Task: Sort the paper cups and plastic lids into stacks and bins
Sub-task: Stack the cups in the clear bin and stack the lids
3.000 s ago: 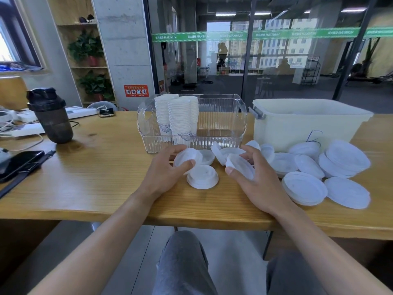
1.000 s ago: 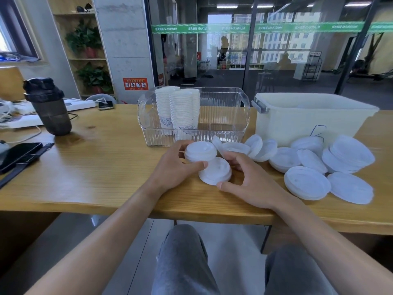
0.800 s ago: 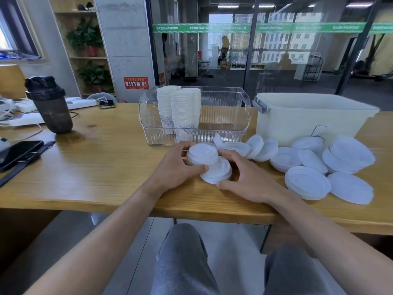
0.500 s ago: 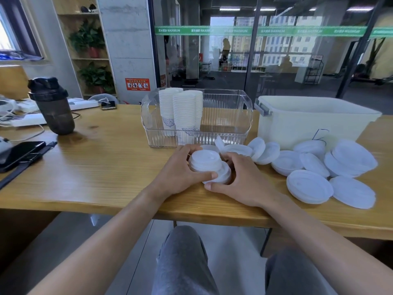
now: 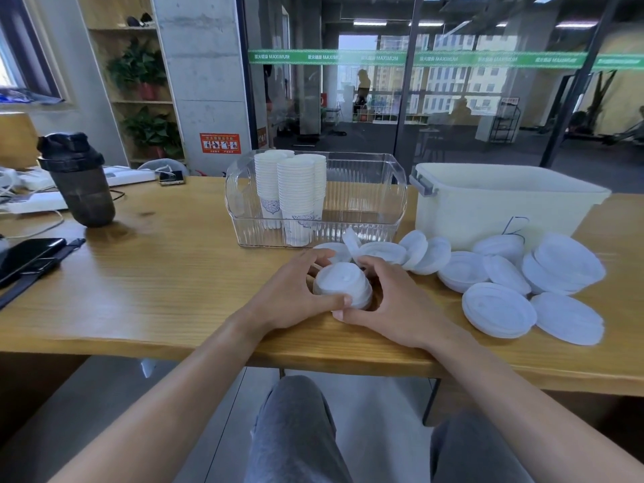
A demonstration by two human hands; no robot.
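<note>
Both hands were closed round a small stack of lids (image 5: 340, 285) standing on the bench (image 5: 156, 284) just in front of the clear bin (image 5: 369, 190). The left hand (image 5: 296, 298) had its fingers curled about the stack's left side; the right hand (image 5: 390, 301) clamped the right side, thumbs nearly meeting at the near edge. The stack appeared slightly skewed. Recommended practice: squeeze evenly from both sides until the rims nest flush before lifting. Paper cups (image 5: 296, 193) stood stacked in the clear bin. Loose lids (image 5: 498, 308) lay to the right, beside the white bin (image 5: 505, 203), the likely destination.
</note>
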